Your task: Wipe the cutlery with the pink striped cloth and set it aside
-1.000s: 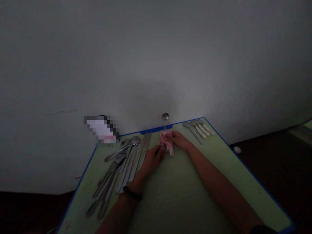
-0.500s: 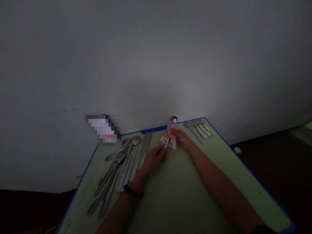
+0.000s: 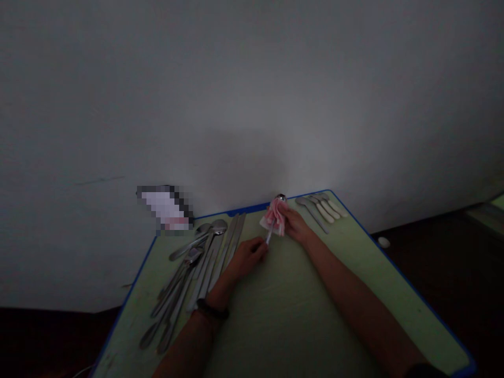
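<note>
My left hand [image 3: 252, 254] is closed on the handle end of a metal spoon [image 3: 269, 237]. The spoon points away from me, and its shiny bowl shows only in part beyond a pink and white cloth [image 3: 277, 214]. My right hand [image 3: 293, 223] grips that cloth, which is folded around the upper part of the spoon and hides it. Left of my left hand lie several long table knives [image 3: 226, 247] and a pile of metal spoons [image 3: 173, 294]. To the right of my right hand, a metal spoon [image 3: 314, 214] rests beside several white-handled utensils [image 3: 326, 211].
The green table [image 3: 283, 315] has a blue rim and stands against a grey wall [image 3: 244, 105]. A phone-like object, blurred out [image 3: 165, 207], leans at the back left corner. A small white object [image 3: 384, 242] lies beyond the right edge.
The cloth in my right hand has slid up the spoon toward its bowl, covering more of the bowl. More of the handle shows near my left hand, which has barely moved.
</note>
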A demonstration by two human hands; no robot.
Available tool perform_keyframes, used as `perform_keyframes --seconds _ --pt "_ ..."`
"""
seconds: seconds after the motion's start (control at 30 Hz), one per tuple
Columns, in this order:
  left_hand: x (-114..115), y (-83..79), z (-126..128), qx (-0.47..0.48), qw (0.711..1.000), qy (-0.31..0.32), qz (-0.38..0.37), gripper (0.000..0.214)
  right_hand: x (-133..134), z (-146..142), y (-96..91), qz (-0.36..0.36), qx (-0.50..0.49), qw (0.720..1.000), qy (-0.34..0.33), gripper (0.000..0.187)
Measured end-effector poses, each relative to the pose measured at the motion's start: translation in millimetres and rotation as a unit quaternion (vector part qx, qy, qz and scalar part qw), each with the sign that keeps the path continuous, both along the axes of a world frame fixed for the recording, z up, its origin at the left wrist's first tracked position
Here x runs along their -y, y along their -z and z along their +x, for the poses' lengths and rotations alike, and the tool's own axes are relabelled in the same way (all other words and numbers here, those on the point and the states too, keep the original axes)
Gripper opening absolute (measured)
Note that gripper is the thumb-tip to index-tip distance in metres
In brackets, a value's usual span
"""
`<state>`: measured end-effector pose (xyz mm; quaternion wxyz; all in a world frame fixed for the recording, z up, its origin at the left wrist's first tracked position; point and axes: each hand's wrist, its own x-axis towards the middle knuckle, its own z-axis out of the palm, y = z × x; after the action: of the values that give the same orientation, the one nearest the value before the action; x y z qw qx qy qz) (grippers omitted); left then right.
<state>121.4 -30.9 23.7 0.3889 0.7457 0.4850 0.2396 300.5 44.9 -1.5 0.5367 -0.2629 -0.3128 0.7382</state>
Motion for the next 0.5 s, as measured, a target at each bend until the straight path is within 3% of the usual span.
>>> perform_keyframes --seconds 0.27,0.4,0.5 --pt "2.8 4.8 -3.6 -0.026 0.998 0.05 0.011 0.024 -4.9 -2.7 3.7 0.033 -0.021 0.995 0.087 0.025" --pt "4.3 4.8 -1.9 0.033 0.998 0.052 -0.012 0.015 -5.5 -2.6 3.8 0.034 -0.008 0.995 0.09 0.034" --pt "3.9 6.5 -0.4 0.086 0.996 0.019 -0.033 0.039 -4.3 -4.2 3.8 0.045 0.01 0.995 0.089 0.039"
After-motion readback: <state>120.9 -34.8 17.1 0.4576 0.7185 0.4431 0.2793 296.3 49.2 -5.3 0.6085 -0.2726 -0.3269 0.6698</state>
